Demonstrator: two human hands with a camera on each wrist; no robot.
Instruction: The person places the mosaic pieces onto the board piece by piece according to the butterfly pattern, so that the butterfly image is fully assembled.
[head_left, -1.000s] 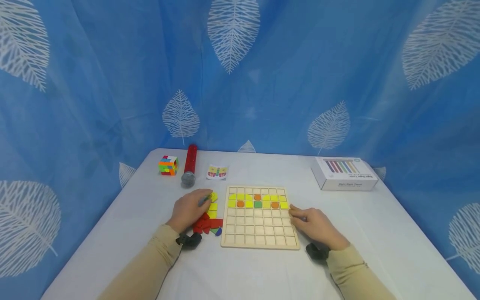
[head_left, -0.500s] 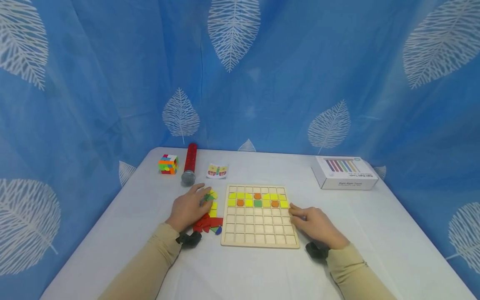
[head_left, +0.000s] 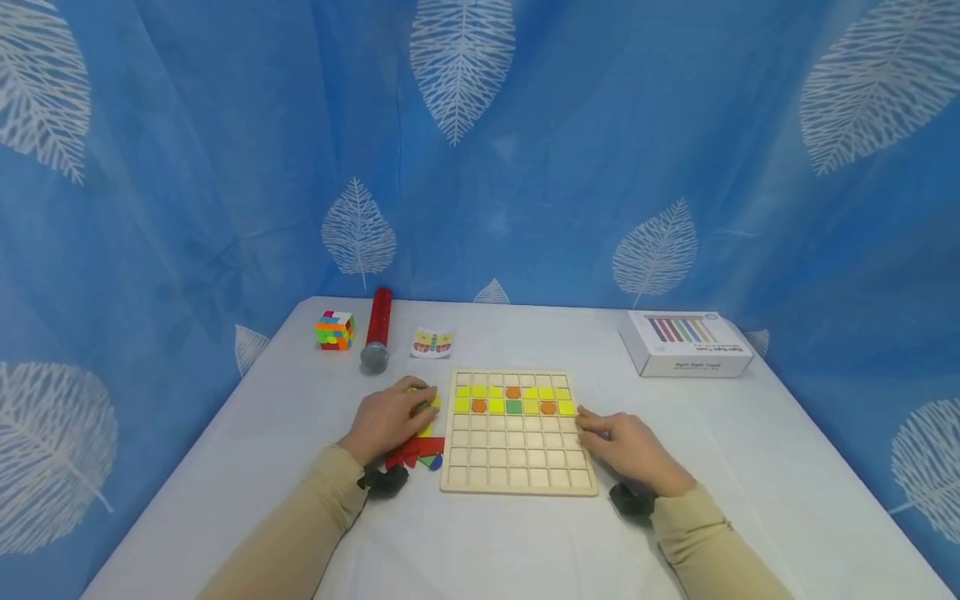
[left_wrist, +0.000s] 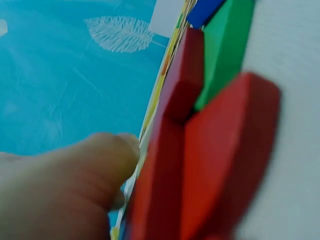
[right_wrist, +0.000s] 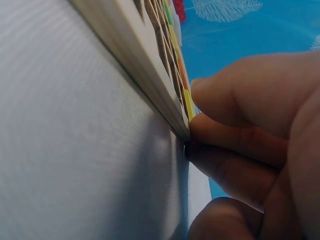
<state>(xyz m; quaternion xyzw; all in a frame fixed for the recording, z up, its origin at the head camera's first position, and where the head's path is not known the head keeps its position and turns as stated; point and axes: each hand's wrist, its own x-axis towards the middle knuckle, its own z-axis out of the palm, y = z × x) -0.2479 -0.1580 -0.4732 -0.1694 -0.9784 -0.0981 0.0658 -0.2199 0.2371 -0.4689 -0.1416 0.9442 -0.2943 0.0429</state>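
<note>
A light wooden grid board point(head_left: 517, 460) lies flat in the middle of the table in the head view. Its second and third rows hold yellow, orange and green pieces. At its right edge, my right hand point(head_left: 633, 450) grips the rim with thumb and fingertips. My left hand point(head_left: 386, 421) reaches over the loose pile left of the board, fingertips at yellow and green pieces they largely cover. Whether it pinches one is hidden. Red pieces point(head_left: 427, 447) lie below that hand, beside a blue piece point(head_left: 436, 462); the left wrist view shows red pieces point(left_wrist: 215, 155) and a green piece point(left_wrist: 227, 45) close up.
Behind the pile stand a puzzle cube point(head_left: 334, 331), a red microphone point(head_left: 377, 329) and a small printed pattern card point(head_left: 432, 343). A white box point(head_left: 686, 343) sits at the back right. Blue leaf-patterned cloth point(head_left: 555, 167) hangs behind the white table.
My left hand's fingers spread over the pile, then drew together and shifted slightly right onto the yellow and green pieces. The right hand stays at the board's edge.
</note>
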